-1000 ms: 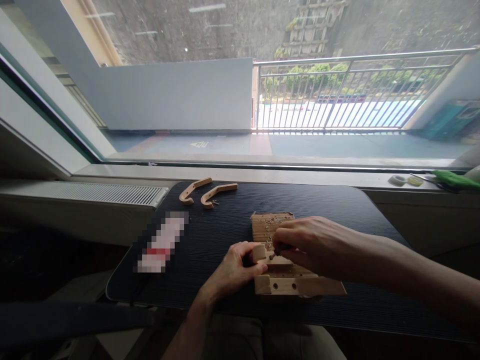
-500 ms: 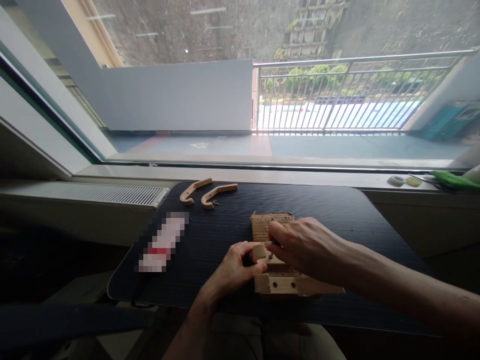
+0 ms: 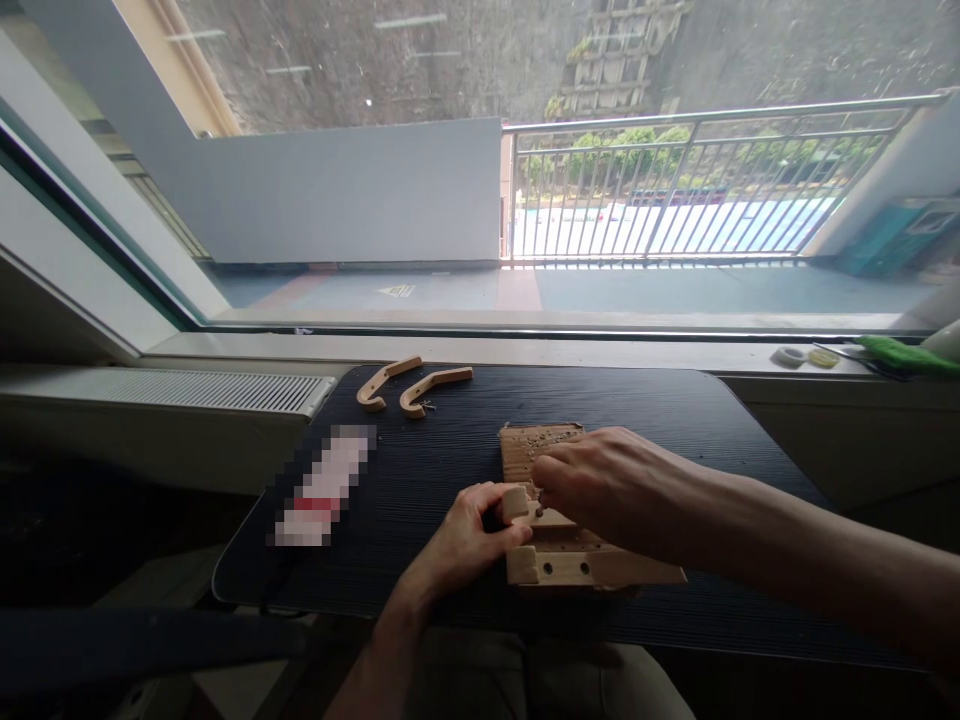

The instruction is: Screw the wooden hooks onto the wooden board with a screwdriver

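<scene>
L hand [image 3: 476,530] pinches wooden hook [image 3: 516,504], lower ctr of frame, R hand [image 3: 589,480] wrapped round mostly hidden small tool [image 3: 539,510]; best keep hook pinned firm, tool straight & pressure steady.

I can pass over open tabletop [image 3: 420,480] between the pixelated item [image 3: 322,490] and the left hand [image 3: 472,525]. Two hooked wooden pieces [image 3: 446,377] block me toward the far edge; the right hand [image 3: 581,475] and its forearm [image 3: 720,510] bar my approach from the right.
</scene>
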Demonstrator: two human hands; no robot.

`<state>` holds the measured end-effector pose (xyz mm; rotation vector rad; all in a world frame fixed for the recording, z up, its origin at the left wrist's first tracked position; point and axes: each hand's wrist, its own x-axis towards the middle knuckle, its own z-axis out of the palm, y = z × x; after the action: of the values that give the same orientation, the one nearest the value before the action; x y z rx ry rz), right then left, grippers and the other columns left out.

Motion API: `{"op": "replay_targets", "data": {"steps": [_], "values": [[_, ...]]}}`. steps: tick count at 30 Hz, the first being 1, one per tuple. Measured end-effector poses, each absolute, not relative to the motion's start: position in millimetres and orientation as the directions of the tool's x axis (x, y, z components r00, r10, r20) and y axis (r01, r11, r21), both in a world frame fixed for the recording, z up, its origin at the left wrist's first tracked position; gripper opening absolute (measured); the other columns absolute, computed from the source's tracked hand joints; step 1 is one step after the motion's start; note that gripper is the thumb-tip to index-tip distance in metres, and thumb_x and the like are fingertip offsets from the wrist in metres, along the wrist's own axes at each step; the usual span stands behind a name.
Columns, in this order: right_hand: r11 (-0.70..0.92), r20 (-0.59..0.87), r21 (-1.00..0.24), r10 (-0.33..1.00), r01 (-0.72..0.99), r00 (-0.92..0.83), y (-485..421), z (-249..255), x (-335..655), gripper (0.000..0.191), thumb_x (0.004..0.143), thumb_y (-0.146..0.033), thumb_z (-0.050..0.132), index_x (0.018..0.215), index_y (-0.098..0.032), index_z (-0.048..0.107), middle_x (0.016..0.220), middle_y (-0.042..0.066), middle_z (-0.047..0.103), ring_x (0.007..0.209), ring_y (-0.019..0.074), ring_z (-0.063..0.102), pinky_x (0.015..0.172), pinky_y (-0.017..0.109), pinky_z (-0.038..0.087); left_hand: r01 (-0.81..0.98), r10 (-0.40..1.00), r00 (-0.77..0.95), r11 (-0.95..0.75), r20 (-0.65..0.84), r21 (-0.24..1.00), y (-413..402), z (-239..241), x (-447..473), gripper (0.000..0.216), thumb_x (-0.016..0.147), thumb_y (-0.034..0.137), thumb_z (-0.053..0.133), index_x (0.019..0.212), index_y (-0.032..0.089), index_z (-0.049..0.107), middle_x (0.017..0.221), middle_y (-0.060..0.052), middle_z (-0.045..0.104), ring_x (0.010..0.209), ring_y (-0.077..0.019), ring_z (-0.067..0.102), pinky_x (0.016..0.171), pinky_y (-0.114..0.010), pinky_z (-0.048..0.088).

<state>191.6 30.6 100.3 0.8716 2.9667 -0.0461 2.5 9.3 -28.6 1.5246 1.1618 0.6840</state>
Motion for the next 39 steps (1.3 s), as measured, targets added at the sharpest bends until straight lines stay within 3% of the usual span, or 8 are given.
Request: {"op": "replay_targets", "data": {"steps": [5, 10, 18, 24, 27, 30, 35, 39], "values": [[0.755, 0.05, 0.07, 0.65, 0.652, -0.758, 32, 90, 193, 0.011, 0.087, -0.011, 0.054, 0.077, -0.015, 0.053, 0.06, -0.001, 0.056, 0.05, 0.0104, 0.05, 0.045, 0.027, 0.017, 0.316, 0.922, 0.355, 0.036, -0.154, 0.948, 10, -29, 3, 0.033, 0.074, 0.027, 0.064, 0.106, 0.021, 0.066, 0.101, -0.003, 0.067, 0.1, -0.0226, 0.058, 0.092, -0.032, 0.043], [0.739, -0.011, 0.059, 0.673, 0.672, -0.739, 27, 101, 190, 0.01, 0.085, -0.014, 0.056, 0.076, -0.017, 0.055, 0.063, -0.001, 0.057, 0.05, 0.0113, 0.05, 0.045, 0.026, 0.016, 0.325, 0.919, 0.366, 0.021, -0.147, 0.945, 9, -23, 3, 0.032, 0.074, 0.026, 0.063, 0.105, 0.02, 0.066, 0.099, -0.003, 0.066, 0.099, -0.0221, 0.058, 0.09, -0.031, 0.044], [0.881, 0.021, -0.025, 0.472, 0.472, -0.881, 29, 102, 195, 0.014, 0.082, -0.005, 0.055, 0.074, -0.017, 0.053, 0.071, -0.001, 0.054, 0.06, 0.0119, 0.046, 0.052, 0.027, 0.025, 0.359, 0.921, 0.35, 0.036, -0.171, 0.932, 8, -23, 3, 0.027, 0.075, 0.027, 0.063, 0.101, 0.02, 0.067, 0.094, -0.002, 0.067, 0.096, -0.0213, 0.059, 0.09, -0.032, 0.043], [0.82, 0.017, 0.032, 0.571, 0.571, -0.821, 33, 93, 192, 0.015, 0.084, -0.006, 0.052, 0.073, -0.015, 0.051, 0.061, -0.002, 0.051, 0.049, 0.009, 0.042, 0.046, 0.027, 0.02, 0.356, 0.921, 0.344, 0.051, -0.182, 0.933, 9, -25, 4, 0.031, 0.074, 0.026, 0.063, 0.104, 0.021, 0.066, 0.098, -0.002, 0.067, 0.098, -0.0221, 0.058, 0.091, -0.031, 0.043], [0.746, 0.08, 0.094, 0.654, 0.659, -0.752, 34, 87, 191, 0.011, 0.088, -0.011, 0.051, 0.077, -0.015, 0.052, 0.057, -0.002, 0.052, 0.047, 0.0093, 0.046, 0.045, 0.027, 0.016, 0.35, 0.92, 0.349, 0.05, -0.18, 0.935, 10, -24, 4, 0.032, 0.073, 0.025, 0.063, 0.105, 0.021, 0.067, 0.099, -0.002, 0.067, 0.098, -0.022, 0.058, 0.092, -0.031, 0.042], [0.716, 0.032, 0.126, 0.689, 0.687, -0.724, 33, 90, 188, 0.013, 0.088, -0.011, 0.05, 0.076, -0.015, 0.053, 0.06, 0.0, 0.056, 0.049, 0.0108, 0.051, 0.044, 0.027, 0.013, 0.334, 0.919, 0.359, 0.039, -0.166, 0.942, 10, -23, 4, 0.032, 0.073, 0.024, 0.063, 0.105, 0.021, 0.067, 0.099, -0.002, 0.068, 0.097, -0.0216, 0.059, 0.092, -0.031, 0.042], [0.713, 0.003, 0.047, 0.701, 0.7, -0.713, 26, 107, 189, 0.005, 0.085, -0.019, 0.057, 0.081, -0.018, 0.055, 0.069, -0.001, 0.062, 0.054, 0.0143, 0.055, 0.045, 0.026, 0.014, 0.342, 0.924, 0.351, 0.021, -0.149, 0.94, 9, -24, 3, 0.033, 0.074, 0.026, 0.063, 0.106, 0.021, 0.067, 0.098, -0.002, 0.067, 0.1, -0.0226, 0.058, 0.093, -0.032, 0.042], [0.764, 0.006, -0.039, 0.644, 0.644, -0.765, 24, 110, 194, 0.012, 0.076, -0.009, 0.06, 0.077, -0.019, 0.054, 0.072, -0.002, 0.061, 0.057, 0.0141, 0.054, 0.046, 0.026, 0.018, 0.337, 0.924, 0.348, 0.032, -0.156, 0.941, 9, -26, 3, 0.033, 0.074, 0.027, 0.064, 0.106, 0.021, 0.066, 0.101, -0.003, 0.068, 0.102, -0.0232, 0.058, 0.094, -0.033, 0.042]]}}
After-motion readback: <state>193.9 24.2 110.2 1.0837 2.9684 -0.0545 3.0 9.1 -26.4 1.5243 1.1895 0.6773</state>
